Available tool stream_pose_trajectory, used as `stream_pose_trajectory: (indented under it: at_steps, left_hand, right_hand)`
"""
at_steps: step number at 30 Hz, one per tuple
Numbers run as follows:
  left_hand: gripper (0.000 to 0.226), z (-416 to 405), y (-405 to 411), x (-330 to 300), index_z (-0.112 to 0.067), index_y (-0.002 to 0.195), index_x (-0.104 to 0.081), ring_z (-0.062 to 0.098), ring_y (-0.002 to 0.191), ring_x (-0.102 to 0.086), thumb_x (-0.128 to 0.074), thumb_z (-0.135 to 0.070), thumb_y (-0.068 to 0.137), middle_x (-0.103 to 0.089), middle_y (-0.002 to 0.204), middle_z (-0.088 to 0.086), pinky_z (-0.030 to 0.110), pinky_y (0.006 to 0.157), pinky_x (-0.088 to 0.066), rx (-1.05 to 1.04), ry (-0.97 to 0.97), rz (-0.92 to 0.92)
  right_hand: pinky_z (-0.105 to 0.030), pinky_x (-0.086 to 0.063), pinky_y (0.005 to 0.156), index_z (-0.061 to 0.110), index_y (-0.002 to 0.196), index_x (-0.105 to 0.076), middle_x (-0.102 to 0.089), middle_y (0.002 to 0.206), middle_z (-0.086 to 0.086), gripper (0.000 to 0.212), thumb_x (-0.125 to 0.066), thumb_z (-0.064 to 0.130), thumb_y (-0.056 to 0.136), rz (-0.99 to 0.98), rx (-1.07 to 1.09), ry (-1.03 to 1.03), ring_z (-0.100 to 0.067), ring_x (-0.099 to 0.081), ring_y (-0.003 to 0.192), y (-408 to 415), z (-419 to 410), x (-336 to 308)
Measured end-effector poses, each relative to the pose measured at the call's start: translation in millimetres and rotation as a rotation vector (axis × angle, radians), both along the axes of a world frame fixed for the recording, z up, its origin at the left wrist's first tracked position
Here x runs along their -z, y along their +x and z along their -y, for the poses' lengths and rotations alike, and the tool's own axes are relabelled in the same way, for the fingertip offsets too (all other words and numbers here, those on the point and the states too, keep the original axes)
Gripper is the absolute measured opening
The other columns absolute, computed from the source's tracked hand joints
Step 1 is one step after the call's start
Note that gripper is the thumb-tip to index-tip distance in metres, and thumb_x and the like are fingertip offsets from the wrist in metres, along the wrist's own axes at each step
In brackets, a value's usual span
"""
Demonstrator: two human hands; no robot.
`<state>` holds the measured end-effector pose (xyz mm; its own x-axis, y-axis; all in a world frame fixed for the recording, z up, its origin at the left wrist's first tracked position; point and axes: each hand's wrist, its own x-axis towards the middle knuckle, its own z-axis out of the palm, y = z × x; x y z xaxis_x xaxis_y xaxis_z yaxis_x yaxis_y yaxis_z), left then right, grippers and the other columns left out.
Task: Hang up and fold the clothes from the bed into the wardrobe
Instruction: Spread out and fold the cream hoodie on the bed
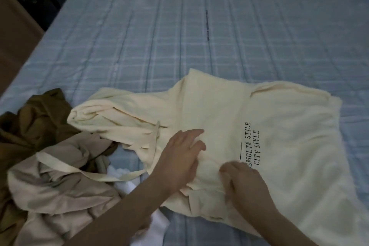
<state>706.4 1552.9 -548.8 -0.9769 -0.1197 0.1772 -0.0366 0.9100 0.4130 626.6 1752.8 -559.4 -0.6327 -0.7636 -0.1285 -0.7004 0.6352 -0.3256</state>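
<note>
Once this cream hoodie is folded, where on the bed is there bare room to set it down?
The blue checked bedspread lies bare beyond the cream hoodie, across the far half. The near left is crowded: brown garment, beige garment and white cloth are piled by the left hand. The right hand rests on the hoodie.

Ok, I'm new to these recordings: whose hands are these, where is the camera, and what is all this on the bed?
There is no machine here: a person wears one camera on the head, looking down at their own bare hands. The left hand lies flat on a cream hoodie spread over the blue checked bed. The right hand has its fingers curled into the hoodie's cloth near the printed words. To the left lies a heap of other clothes: a brown garment, a beige garment and something white. No wardrobe shows.
</note>
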Motion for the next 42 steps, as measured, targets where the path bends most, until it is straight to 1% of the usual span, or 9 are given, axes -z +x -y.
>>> stream_pose_trajectory:
  at_steps: [6, 12, 16, 19, 24, 28, 33, 37, 42]
  left_hand:
    - [0.071, -21.5, -3.5, 71.3, -0.035, 0.149, -0.033, 0.033, 0.149, -0.013, -0.040, -0.064, 0.085, -0.015, 0.163, -0.003, 0.074, 0.106, -0.014, -0.097, -0.121, 0.431]
    - [0.072, -27.3, -3.5, 87.0, -0.039, 0.154, -0.020, 0.028, 0.151, 0.006, -0.038, -0.064, 0.089, 0.002, 0.165, -0.007, 0.071, 0.111, -0.001, -0.156, -0.101, 0.298]
    - [0.070, -20.1, -2.7, 90.8, -0.039, 0.152, -0.025, 0.024, 0.151, 0.006, -0.041, -0.065, 0.089, 0.001, 0.164, -0.011, 0.069, 0.111, 0.004, -0.129, -0.057, 0.275]
    - [0.059, -8.8, -5.3, 83.9, -0.037, 0.145, -0.039, 0.015, 0.149, -0.017, -0.024, -0.065, 0.096, -0.028, 0.159, -0.012, 0.056, 0.116, 0.003, -0.173, 0.161, 0.158]
    - [0.036, 98.5, 14.7, 31.3, -0.013, 0.120, -0.061, 0.022, 0.124, -0.053, -0.042, -0.028, 0.095, -0.061, 0.129, 0.004, 0.043, 0.106, -0.038, -0.589, 0.383, -0.210]
    - [0.064, 196.1, 48.8, 9.0, -0.015, 0.142, -0.039, 0.032, 0.141, -0.025, -0.059, -0.021, 0.082, -0.026, 0.155, 0.012, 0.045, 0.115, -0.022, -1.001, 0.188, 0.086]
    - [0.100, 249.5, 62.4, 21.0, -0.009, 0.153, -0.021, 0.037, 0.137, -0.036, -0.077, -0.032, 0.073, -0.034, 0.151, 0.019, 0.045, 0.110, -0.034, -1.248, 0.572, 0.237]
    - [0.031, 252.2, 71.5, 7.7, -0.015, 0.108, -0.060, 0.036, 0.110, -0.057, -0.065, -0.039, 0.089, -0.064, 0.112, 0.014, 0.036, 0.086, -0.043, -0.992, 0.158, 0.506]
    - [0.019, 229.0, 41.3, -72.6, -0.017, 0.093, -0.071, 0.022, 0.091, -0.064, -0.067, -0.035, 0.088, -0.070, 0.094, 0.003, 0.034, 0.081, -0.049, -0.904, 0.554, 0.203]
  right_hand:
    - [-0.051, -0.035, 0.108, 0.008, 0.139, -0.044, -0.030, 0.150, -0.026, 0.053, -0.052, 0.013, 0.087, -0.088, 0.267, -0.098, -0.043, -0.033, 0.135, -71.1, 85.4, 11.6]
    - [-0.069, 0.000, 0.111, 0.041, 0.153, -0.001, 0.011, 0.163, -0.003, 0.067, -0.026, 0.062, 0.094, 0.007, 0.363, 0.122, -0.029, 0.008, 0.149, -132.9, 156.7, 62.7]
    - [-0.068, 0.002, 0.111, 0.043, 0.151, 0.004, 0.011, 0.163, -0.003, 0.066, -0.020, 0.064, 0.093, -0.073, 0.374, 0.161, -0.027, 0.008, 0.149, -130.1, 157.4, 81.1]
    - [-0.068, -0.003, 0.112, 0.042, 0.151, -0.001, 0.005, 0.163, -0.004, 0.066, -0.020, 0.063, 0.091, -0.119, 0.393, 0.140, -0.028, 0.002, 0.149, -129.1, 156.8, 81.6]
    - [-0.068, -0.005, 0.110, 0.038, 0.151, -0.011, -0.004, 0.162, -0.008, 0.068, -0.023, 0.062, 0.089, -0.158, 0.369, 0.125, -0.031, -0.006, 0.147, -126.8, 157.1, 80.8]
    - [-0.069, -0.003, 0.111, 0.036, 0.152, -0.010, 0.001, 0.162, -0.009, 0.072, -0.016, 0.063, 0.086, -0.055, 0.402, 0.167, -0.031, -0.002, 0.148, -128.5, 161.0, 65.3]
    - [-0.058, -0.007, 0.115, 0.018, 0.148, -0.036, -0.023, 0.158, -0.015, 0.063, -0.031, 0.046, 0.091, -0.287, -0.131, 0.001, -0.032, -0.023, 0.144, -59.4, 133.7, 30.7]
    - [-0.057, -0.009, 0.116, 0.027, 0.155, -0.018, -0.011, 0.163, -0.004, 0.069, -0.020, 0.060, 0.095, -0.101, -0.236, 0.250, -0.024, -0.010, 0.150, -2.9, 96.9, 63.7]
    - [-0.048, -0.005, 0.118, 0.029, 0.151, -0.025, -0.016, 0.161, -0.002, 0.065, -0.034, 0.054, 0.091, 0.046, -0.125, 0.235, -0.022, -0.011, 0.149, -6.5, 121.5, 33.8]
